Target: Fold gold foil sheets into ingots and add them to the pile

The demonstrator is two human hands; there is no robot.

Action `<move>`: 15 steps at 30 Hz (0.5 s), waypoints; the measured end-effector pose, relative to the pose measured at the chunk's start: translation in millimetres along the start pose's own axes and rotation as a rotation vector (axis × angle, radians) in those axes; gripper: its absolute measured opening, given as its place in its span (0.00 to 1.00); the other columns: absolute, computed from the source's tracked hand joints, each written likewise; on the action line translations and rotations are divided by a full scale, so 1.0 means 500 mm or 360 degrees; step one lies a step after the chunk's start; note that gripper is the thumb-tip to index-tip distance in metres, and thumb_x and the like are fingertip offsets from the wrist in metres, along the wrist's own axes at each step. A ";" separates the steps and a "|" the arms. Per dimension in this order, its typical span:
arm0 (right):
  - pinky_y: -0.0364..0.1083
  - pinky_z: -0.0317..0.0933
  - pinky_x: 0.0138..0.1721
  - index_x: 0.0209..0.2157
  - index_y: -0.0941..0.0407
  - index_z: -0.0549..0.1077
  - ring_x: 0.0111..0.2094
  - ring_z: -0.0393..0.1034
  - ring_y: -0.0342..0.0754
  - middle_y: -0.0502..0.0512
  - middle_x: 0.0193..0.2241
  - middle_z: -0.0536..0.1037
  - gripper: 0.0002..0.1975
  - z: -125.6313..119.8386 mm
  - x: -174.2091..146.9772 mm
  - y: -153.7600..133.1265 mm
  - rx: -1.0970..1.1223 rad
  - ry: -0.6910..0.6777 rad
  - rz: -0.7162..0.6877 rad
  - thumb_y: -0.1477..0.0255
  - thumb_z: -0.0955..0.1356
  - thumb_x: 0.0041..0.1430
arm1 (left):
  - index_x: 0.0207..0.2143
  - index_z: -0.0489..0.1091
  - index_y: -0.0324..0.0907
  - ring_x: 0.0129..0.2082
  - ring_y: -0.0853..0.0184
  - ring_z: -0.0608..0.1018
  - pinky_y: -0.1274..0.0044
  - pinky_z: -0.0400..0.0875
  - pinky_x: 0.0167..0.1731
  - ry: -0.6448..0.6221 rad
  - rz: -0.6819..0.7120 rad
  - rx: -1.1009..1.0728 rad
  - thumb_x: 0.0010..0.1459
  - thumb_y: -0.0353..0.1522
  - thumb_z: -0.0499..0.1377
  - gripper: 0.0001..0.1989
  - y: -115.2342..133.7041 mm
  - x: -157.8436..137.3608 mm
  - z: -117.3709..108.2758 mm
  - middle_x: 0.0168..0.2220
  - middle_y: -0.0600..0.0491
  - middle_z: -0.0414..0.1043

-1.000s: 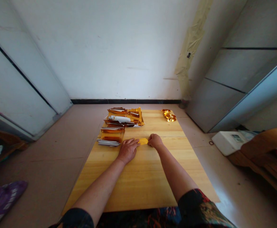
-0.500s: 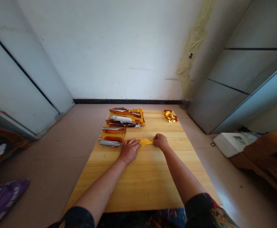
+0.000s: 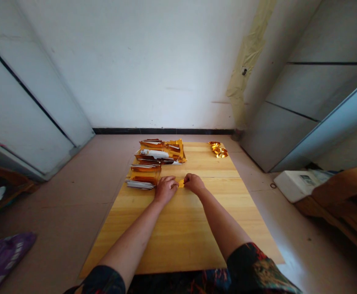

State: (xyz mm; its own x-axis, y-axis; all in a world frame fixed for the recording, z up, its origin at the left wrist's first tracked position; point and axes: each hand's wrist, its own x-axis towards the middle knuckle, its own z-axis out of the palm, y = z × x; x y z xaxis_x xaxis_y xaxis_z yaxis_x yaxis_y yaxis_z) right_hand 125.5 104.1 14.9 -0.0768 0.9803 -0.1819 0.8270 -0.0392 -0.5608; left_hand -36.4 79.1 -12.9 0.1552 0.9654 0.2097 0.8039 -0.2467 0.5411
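Between my two hands, on the wooden table (image 3: pixel 202 224), is a small yellow piece of paper or foil (image 3: pixel 181 183), mostly hidden by my fingers. My right hand (image 3: pixel 194 183) pinches its right end. On its left end my left hand (image 3: pixel 166 191) closes, fingers bent and drawn together. Just left of that hand lie orange-gold foil packets (image 3: pixel 146 171) in rows, some with white edges showing. Whether the yellow piece is folded cannot be made out.
Crumpled shiny gold foil (image 3: pixel 219 151) sits at the table's far right corner. Farther right stand a white box (image 3: pixel 291 185) and wooden furniture (image 3: pixel 334 183). A purple bag (image 3: pixel 8 257) lies on the floor at left. A white wall (image 3: pixel 154 73) rises behind the table.
My right hand has moved left, close to my left hand, and less of the yellow piece shows between them. My left hand's fingers have drawn in from lying flatter.
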 end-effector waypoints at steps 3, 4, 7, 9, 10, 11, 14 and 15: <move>0.39 0.53 0.29 0.28 0.54 0.73 0.31 0.67 0.42 0.48 0.29 0.76 0.06 0.000 0.000 -0.002 -0.0028 -0.0003 0.0009 0.77 0.69 0.44 | 0.29 0.75 0.45 0.50 0.60 0.69 0.66 0.61 0.48 0.0044 -0.0095 0.0031 0.52 0.32 0.57 0.06 0.009 0.004 0.004 0.48 0.53 0.72; 0.39 0.53 0.29 0.28 0.54 0.73 0.32 0.67 0.43 0.49 0.29 0.76 0.05 0.000 0.000 -0.004 -0.0044 -0.0007 0.0014 0.75 0.69 0.44 | 0.29 0.74 0.45 0.50 0.60 0.68 0.66 0.61 0.48 0.0048 -0.0103 0.0047 0.52 0.32 0.57 0.05 0.012 0.004 0.006 0.49 0.53 0.71; 0.40 0.54 0.29 0.29 0.53 0.72 0.33 0.68 0.45 0.50 0.31 0.76 0.08 -0.002 -0.003 -0.014 -0.0133 -0.0018 0.0039 0.69 0.71 0.44 | 0.28 0.72 0.45 0.50 0.60 0.68 0.66 0.60 0.48 0.0060 -0.0121 0.0098 0.51 0.32 0.58 0.03 0.020 0.002 0.009 0.49 0.53 0.70; 0.41 0.55 0.29 0.30 0.53 0.72 0.34 0.69 0.46 0.51 0.33 0.76 0.09 -0.005 -0.008 -0.024 -0.0202 -0.0016 0.0067 0.67 0.71 0.44 | 0.28 0.71 0.44 0.50 0.60 0.68 0.67 0.60 0.47 0.0063 -0.0125 0.0133 0.51 0.31 0.58 0.02 0.023 0.001 0.010 0.49 0.53 0.70; 0.41 0.55 0.29 0.30 0.53 0.72 0.35 0.69 0.46 0.52 0.34 0.76 0.09 -0.006 -0.010 -0.028 -0.0225 -0.0013 0.0080 0.66 0.71 0.45 | 0.29 0.70 0.44 0.50 0.60 0.68 0.67 0.60 0.47 0.0063 -0.0126 0.0147 0.51 0.30 0.58 0.02 0.024 0.000 0.010 0.50 0.53 0.70; 0.41 0.55 0.30 0.31 0.53 0.72 0.35 0.69 0.46 0.52 0.34 0.76 0.10 -0.007 -0.013 -0.033 -0.0242 -0.0012 0.0090 0.66 0.71 0.45 | 0.29 0.70 0.44 0.50 0.60 0.68 0.67 0.60 0.47 0.0062 -0.0125 0.0157 0.51 0.30 0.58 0.02 0.024 0.000 0.010 0.50 0.53 0.70; 0.41 0.56 0.31 0.31 0.54 0.72 0.37 0.70 0.47 0.53 0.36 0.76 0.11 -0.008 -0.018 -0.040 -0.0273 -0.0017 0.0097 0.64 0.71 0.45 | 0.29 0.70 0.44 0.51 0.60 0.68 0.67 0.60 0.47 0.0056 -0.0118 0.0161 0.50 0.29 0.58 0.03 0.023 -0.003 0.008 0.50 0.52 0.69; 0.41 0.57 0.31 0.32 0.54 0.72 0.37 0.70 0.47 0.54 0.36 0.76 0.11 -0.007 -0.019 -0.041 -0.0283 -0.0015 0.0094 0.64 0.71 0.46 | 0.29 0.70 0.44 0.51 0.60 0.67 0.67 0.60 0.48 0.0055 -0.0113 0.0157 0.50 0.28 0.58 0.03 0.023 -0.004 0.007 0.50 0.52 0.69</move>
State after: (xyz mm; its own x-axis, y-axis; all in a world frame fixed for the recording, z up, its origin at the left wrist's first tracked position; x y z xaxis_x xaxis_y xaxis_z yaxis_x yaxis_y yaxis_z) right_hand 111.3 96.1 30.9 -0.0297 0.9755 -0.2181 0.9155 -0.0610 -0.3977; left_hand -25.3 74.8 -10.1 0.0777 0.9762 0.2024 0.8652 -0.1669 0.4729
